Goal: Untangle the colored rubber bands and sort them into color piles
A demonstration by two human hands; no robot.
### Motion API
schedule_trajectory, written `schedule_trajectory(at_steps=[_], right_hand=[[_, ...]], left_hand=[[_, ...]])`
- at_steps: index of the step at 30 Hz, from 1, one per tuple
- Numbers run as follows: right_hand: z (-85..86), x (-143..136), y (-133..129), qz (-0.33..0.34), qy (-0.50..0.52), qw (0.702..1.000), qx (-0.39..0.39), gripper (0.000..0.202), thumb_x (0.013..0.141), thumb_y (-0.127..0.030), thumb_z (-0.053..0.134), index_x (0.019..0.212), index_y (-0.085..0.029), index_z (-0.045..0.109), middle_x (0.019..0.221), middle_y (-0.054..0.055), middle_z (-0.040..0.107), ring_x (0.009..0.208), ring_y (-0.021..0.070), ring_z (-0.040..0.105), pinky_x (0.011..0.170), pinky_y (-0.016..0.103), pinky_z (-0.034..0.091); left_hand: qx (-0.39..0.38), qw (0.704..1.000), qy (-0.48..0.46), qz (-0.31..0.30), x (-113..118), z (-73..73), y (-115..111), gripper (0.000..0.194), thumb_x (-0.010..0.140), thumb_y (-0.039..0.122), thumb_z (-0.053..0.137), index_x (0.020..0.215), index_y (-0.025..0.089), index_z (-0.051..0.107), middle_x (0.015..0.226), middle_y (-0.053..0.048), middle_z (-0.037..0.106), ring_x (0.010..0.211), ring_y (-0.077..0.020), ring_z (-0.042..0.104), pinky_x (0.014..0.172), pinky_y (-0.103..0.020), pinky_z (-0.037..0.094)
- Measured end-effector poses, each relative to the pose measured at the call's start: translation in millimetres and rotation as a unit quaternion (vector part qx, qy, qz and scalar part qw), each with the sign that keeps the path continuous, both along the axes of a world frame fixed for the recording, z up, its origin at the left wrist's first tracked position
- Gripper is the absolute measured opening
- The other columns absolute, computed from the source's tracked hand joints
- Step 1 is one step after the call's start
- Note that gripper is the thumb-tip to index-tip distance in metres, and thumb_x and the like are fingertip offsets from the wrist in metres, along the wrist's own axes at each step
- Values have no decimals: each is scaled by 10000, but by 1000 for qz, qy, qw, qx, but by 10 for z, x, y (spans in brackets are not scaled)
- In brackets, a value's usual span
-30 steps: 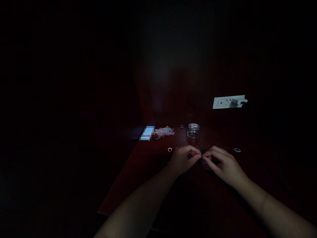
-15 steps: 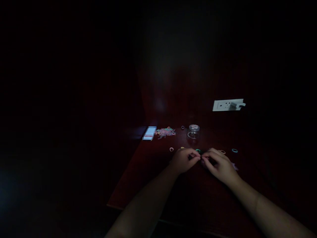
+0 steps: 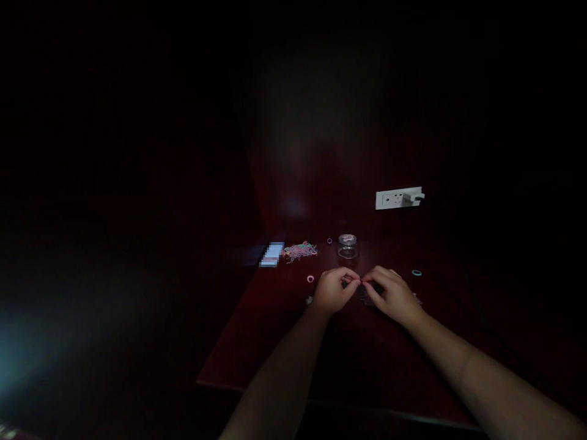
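My left hand [image 3: 334, 292] and my right hand [image 3: 393, 294] meet over the dark red table [image 3: 339, 366], fingertips nearly touching. Both pinch with thumb and fingers; whatever is between them is too small and dark to make out. Beyond the hands stands a clear lidded jar [image 3: 347, 249]. A small pink ring-shaped band [image 3: 310, 278] lies left of my left hand, and a teal band [image 3: 416, 273] lies right of my right hand. Small pale purplish pieces [image 3: 367, 300] show partly beneath my right hand.
A tangled pile of colourful thin bands [image 3: 301, 251] lies at the back left, beside a lit phone [image 3: 272, 254]. One small purple band [image 3: 329, 241] is near the jar. A white wall socket [image 3: 398, 198] holds a plug. The surroundings are very dark.
The view has shifted, so the jar, socket and bands appear farther left. My hands stay together in a pinch and now cover the green and yellow bands seen before.
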State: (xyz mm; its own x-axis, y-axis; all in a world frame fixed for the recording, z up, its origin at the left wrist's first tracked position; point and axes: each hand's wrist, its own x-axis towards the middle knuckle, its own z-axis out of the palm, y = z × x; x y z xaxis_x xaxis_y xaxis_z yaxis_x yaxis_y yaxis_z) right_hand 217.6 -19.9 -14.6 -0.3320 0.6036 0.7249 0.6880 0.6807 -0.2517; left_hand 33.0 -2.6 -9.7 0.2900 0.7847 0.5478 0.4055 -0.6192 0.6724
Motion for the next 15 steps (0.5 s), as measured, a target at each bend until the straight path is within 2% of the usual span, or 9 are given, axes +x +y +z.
schedule_trajectory(at_steps=[4, 12, 15], right_hand=[[6, -29, 10, 13, 3, 1000, -15, 121, 923, -209, 535, 891, -207, 652, 837, 54, 665, 775, 199, 617, 720, 337, 428], [-39, -12, 72, 40, 24, 999, -22, 110, 926, -208, 554, 882, -208, 654, 807, 46, 646, 747, 190, 600, 697, 326, 421], [-46, -12, 103, 46, 30, 998, -28, 103, 921, -202, 566, 890, -209, 663, 798, 48, 637, 735, 190, 593, 695, 328, 429]], left_hand=[[-4, 1000, 3, 10, -72, 7, 52, 81, 819, 197, 666, 877, 198, 723, 857, -17, 763, 766, -134, 702, 753, -238, 561], [6, 1000, 26, -14, -157, -58, 78, 79, 814, 209, 684, 877, 200, 729, 864, -11, 764, 769, -135, 695, 746, -244, 556], [6, 1000, 5, -25, -172, -88, 105, 123, 801, 183, 689, 917, 195, 725, 858, -12, 764, 762, -130, 703, 729, -235, 558]])
